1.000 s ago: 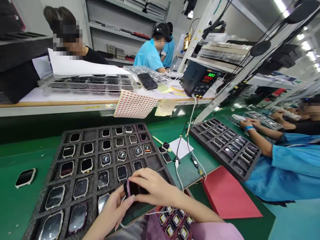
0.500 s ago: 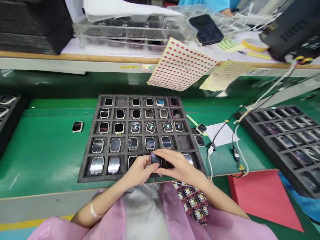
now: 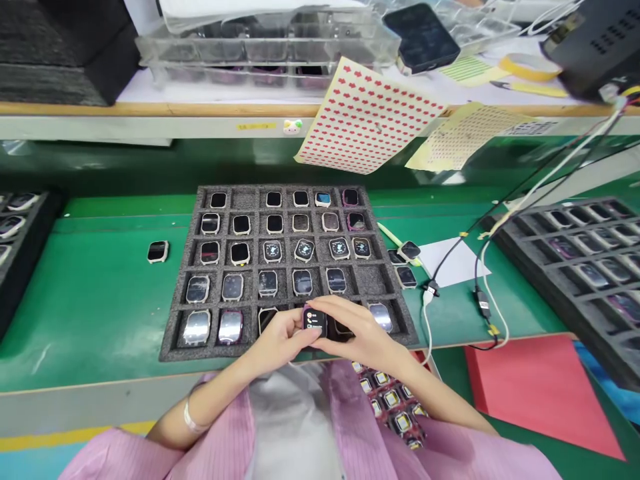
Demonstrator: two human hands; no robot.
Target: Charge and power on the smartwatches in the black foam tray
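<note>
Both hands hold one small smartwatch body (image 3: 315, 321) over the near edge of a black foam tray (image 3: 180, 333); its screen is lit with small icons. My left hand (image 3: 277, 341) grips it from the left and below. My right hand (image 3: 357, 331) pinches it from the right and above. The tray's cells hold several watch bodies, some with lit dials, such as one in the middle row (image 3: 304, 250). A second tray of small watches (image 3: 387, 400) rests on my lap under my right forearm.
A loose watch (image 3: 157, 251) lies on the green mat left of the tray. Two more watches (image 3: 406, 263), white paper (image 3: 453, 261) and charging cables (image 3: 480, 300) lie to the right. Another black tray (image 3: 575, 267) stands far right, a red sheet (image 3: 540, 393) near it. Sticker sheets (image 3: 367, 120) hang from the shelf edge.
The view has tilted down from the room to the bench. The watch's screen, dark before, is now lit. Both hands stay on the watch at the tray's near edge.
</note>
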